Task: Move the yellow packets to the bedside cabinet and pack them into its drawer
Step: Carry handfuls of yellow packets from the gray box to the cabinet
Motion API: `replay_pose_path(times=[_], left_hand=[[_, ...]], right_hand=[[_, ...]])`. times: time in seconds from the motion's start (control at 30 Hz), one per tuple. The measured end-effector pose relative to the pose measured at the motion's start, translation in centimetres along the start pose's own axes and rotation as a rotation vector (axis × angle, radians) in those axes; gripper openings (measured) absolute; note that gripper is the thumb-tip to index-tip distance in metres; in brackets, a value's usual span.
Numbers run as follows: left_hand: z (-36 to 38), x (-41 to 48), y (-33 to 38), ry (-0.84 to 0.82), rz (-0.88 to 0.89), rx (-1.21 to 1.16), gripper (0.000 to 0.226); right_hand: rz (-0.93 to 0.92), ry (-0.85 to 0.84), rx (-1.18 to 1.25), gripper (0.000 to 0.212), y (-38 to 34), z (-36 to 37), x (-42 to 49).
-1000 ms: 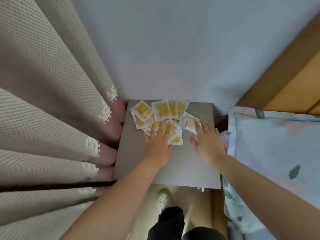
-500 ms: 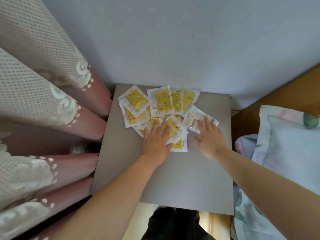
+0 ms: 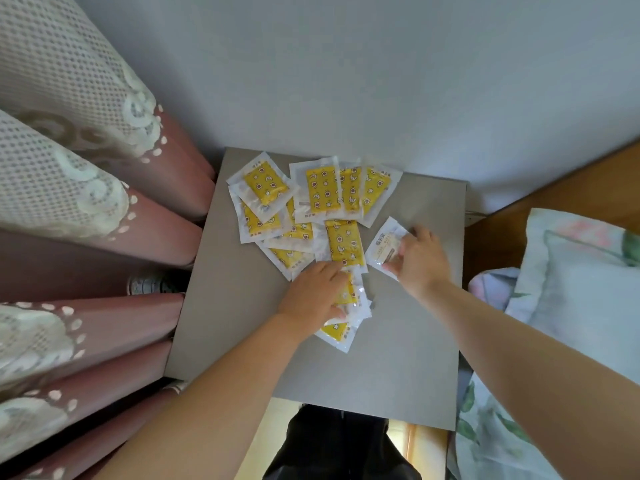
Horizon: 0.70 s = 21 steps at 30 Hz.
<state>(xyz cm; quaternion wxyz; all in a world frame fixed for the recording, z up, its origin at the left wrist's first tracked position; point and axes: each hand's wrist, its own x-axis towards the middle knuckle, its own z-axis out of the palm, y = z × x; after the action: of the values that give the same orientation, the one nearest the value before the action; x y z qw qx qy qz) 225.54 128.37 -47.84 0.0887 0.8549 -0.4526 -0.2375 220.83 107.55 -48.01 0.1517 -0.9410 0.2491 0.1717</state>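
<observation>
Several yellow packets (image 3: 320, 192) in clear wrappers lie in a loose overlapping pile on the back half of the grey bedside cabinet top (image 3: 381, 368). My left hand (image 3: 313, 294) lies at the near edge of the pile, its fingers curled over a small stack of packets (image 3: 353, 303) with the thumb against them. My right hand (image 3: 420, 263) pinches a packet lying pale side up (image 3: 382, 245) at the right of the pile, thumb at its near edge and fingers at its far edge. The cabinet's drawer is hidden below the top.
Pink and lace curtains (image 3: 104, 202) hang close along the cabinet's left side. A bed with a floral pillow (image 3: 571, 306) borders the right. A pale wall (image 3: 346, 81) stands behind. A shoe (image 3: 149, 284) lies on the floor at left. My dark-clad legs (image 3: 339, 445) stand at the front edge.
My left hand has drawn back toward me and curled onto the nearest packets. My right hand's flat fingers have closed on the pale packet. The view has come closer to the cabinet.
</observation>
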Motion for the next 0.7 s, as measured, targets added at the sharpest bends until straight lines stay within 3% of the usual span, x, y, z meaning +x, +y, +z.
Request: replay_pose_path(times=[0.13, 0.23, 0.43, 0.7], left_hand=[[-0.2, -0.9, -0.4, -0.122, 0.049, 0.082, 0.091], [0.6, -1.8, -0.5, -0.183, 0.065, 0.242, 0.101], [1.8, -3.5, -0.3, -0.059, -0.044, 0.29, 0.085], [2.1, -4.8, 1.0, 0.08, -0.349, 0.081, 0.069]], right_hand=[[-0.027, 0.007, -0.05, 0.063, 0.3, 0.7, -0.9], [-0.058, -0.009, -0.138, 0.075, 0.4, 0.7, -1.4], [-0.119, 0.062, -0.298, 0.048, -0.9, -0.3, -1.9], [-0.136, -0.075, -0.507, 0.07, -0.9, 0.2, -2.2]])
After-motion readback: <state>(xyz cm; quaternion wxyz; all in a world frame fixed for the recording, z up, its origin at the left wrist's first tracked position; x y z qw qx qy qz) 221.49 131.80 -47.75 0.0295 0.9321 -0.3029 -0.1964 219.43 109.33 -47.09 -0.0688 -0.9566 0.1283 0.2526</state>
